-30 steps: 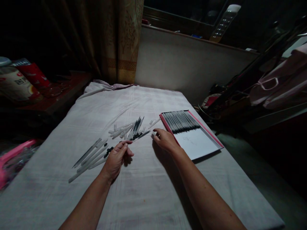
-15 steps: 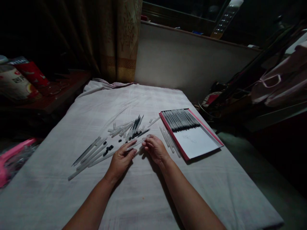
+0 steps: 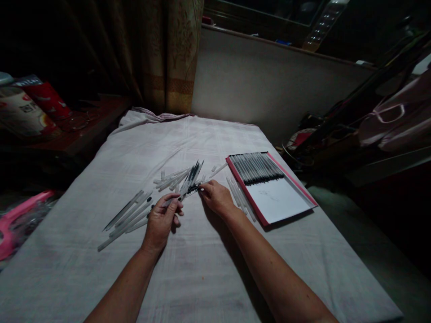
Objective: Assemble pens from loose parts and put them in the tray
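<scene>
My left hand (image 3: 160,218) is closed in a pinch round a translucent pen barrel (image 3: 167,202), raised over the near side of the loose pen parts. My right hand (image 3: 216,195) has its thumb and fingertips together at the right end of a heap of dark-tipped pen refills (image 3: 191,176) and small black plugs; whatever it pinches there is too small to make out. Clear caps and short tubes (image 3: 169,178) lie behind the heap. To the left, several long pen barrels (image 3: 129,215) and a dark refill lie slanting side by side, partly behind my left hand.
On the right lies a red-edged box (image 3: 249,200) with a row of assembled black-tipped pens (image 3: 258,168) and a bare white lower part. Several clear barrels (image 3: 239,196) rest along its left side. A white cloth (image 3: 198,278) covers the table.
My hands have moved apart. The left one has drawn back slightly left with the barrel; the right one has let go of it and reached forward to the refill heap.
</scene>
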A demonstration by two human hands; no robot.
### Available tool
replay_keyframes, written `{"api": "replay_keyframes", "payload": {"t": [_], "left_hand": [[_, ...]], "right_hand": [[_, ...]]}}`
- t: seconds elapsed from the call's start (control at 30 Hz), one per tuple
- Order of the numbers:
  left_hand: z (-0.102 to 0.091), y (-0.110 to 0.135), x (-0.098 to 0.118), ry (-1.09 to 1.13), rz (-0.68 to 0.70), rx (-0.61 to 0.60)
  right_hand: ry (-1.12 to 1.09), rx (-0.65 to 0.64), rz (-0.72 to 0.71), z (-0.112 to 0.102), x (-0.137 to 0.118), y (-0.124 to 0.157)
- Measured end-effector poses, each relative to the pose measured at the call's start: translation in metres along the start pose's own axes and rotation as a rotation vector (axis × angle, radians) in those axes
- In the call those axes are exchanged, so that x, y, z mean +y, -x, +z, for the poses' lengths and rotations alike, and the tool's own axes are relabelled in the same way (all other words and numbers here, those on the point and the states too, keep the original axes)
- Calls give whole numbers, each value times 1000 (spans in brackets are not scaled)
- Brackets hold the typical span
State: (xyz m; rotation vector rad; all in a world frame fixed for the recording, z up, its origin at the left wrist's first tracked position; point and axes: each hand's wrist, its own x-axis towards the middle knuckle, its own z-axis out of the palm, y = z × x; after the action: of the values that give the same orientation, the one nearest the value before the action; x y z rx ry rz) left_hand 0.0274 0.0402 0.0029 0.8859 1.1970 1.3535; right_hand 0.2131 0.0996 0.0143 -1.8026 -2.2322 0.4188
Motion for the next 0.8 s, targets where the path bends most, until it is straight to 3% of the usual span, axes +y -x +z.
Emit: {"api": "replay_keyframes", "payload": {"t": [0.17,0.37,0.63,0.73,0.8], "left_hand": [[-1,2,-2,35,-76,-154],[2,0,0,-5,-60,-110],[2,-2,-3,-10,-65,-103],[2,-2,-5,-18,-33,-86],[2,-1,-5,-31,-23,-71]], "right_hand": [[278,-135,-121,-19,-4,-16],[421,-211,-322,-27,-3,-22],[472,-180,-493,-16,8,-14],[351,-104,-423,-10,14,-12],[141,38,-288,-8,17,-9]]}}
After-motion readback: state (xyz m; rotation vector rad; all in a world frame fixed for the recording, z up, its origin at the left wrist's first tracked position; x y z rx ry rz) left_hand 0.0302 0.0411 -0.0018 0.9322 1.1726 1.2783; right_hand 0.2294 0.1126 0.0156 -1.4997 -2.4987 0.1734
